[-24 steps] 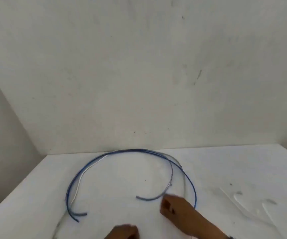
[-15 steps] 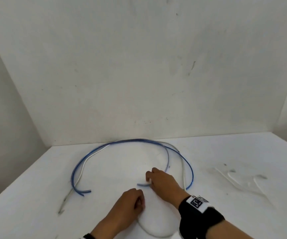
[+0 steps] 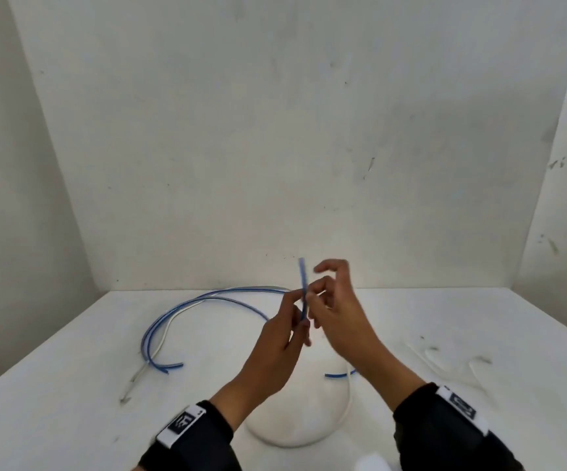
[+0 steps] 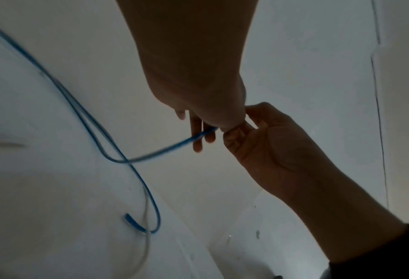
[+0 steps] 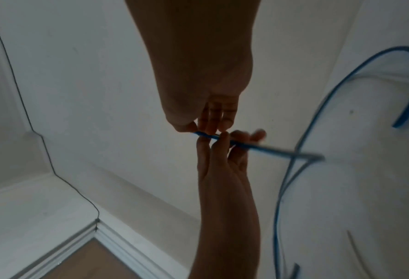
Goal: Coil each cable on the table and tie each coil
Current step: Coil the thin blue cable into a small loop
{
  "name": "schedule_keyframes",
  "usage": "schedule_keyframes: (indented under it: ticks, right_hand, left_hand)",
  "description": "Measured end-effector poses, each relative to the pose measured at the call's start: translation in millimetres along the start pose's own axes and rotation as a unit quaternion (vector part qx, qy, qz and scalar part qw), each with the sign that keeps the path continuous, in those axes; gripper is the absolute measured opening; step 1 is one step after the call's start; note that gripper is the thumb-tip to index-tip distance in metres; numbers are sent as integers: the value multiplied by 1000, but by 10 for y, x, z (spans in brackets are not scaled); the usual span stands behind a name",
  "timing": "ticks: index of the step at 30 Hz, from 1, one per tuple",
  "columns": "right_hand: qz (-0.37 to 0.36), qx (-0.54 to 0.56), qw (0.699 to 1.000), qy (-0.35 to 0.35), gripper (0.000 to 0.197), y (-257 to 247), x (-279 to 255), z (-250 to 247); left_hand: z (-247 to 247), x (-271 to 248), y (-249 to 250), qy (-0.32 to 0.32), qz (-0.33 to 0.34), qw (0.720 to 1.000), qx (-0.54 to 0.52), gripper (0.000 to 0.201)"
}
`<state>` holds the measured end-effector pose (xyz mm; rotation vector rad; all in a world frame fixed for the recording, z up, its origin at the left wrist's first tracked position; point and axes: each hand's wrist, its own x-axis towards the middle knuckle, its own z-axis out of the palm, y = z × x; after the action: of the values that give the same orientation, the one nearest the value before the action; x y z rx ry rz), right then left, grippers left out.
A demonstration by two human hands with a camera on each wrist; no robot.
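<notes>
My two hands meet above the middle of the white table [image 3: 479,317], and both pinch one end of a blue cable [image 3: 303,283] that stands upright between them. The left hand [image 3: 297,309] grips it from the left, lower down. My right hand [image 3: 314,294] pinches it from the right, with the index finger lifted free. In the left wrist view the blue cable [image 4: 151,154] sags from the pinch down to the table. The right wrist view shows the cable end [image 5: 198,134] between both hands' fingertips. The rest of the cable [image 3: 187,305] lies in an arc on the table.
A white cable [image 3: 166,334] lies along the blue arc on the left, and a white loop [image 3: 343,413] curves under my forearms. Another blue end [image 3: 338,375] rests near my right forearm. Faint pale strips [image 3: 438,351] lie at the right. Walls close in behind and on both sides.
Both hands have risen off the table and lifted the blue cable's inner end, which lay flat before. The end now stands upright between the fingertips.
</notes>
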<state>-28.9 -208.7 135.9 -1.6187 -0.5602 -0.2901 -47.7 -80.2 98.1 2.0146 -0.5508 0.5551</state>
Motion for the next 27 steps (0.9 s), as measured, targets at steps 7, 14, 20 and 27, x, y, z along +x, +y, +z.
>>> schedule_keyframes:
  ticks: [7, 14, 20, 27]
  right_hand:
    - [-103, -342, 934, -3, 6, -84, -19, -412]
    - [-66, -285, 955, -47, 12, 30, 29, -268]
    - [5, -189, 981, -40, 13, 22, 144, -142]
    - [182, 221, 957, 41, 9, 61, 154, 33]
  left_hand:
    - [-214, 131, 106, 49, 60, 986, 145, 25]
    - [-378, 271, -60, 52, 76, 982, 167, 32]
    - [-376, 239, -87, 79, 50, 990, 108, 24]
    - [-212, 217, -122, 106, -10, 994, -30, 27]
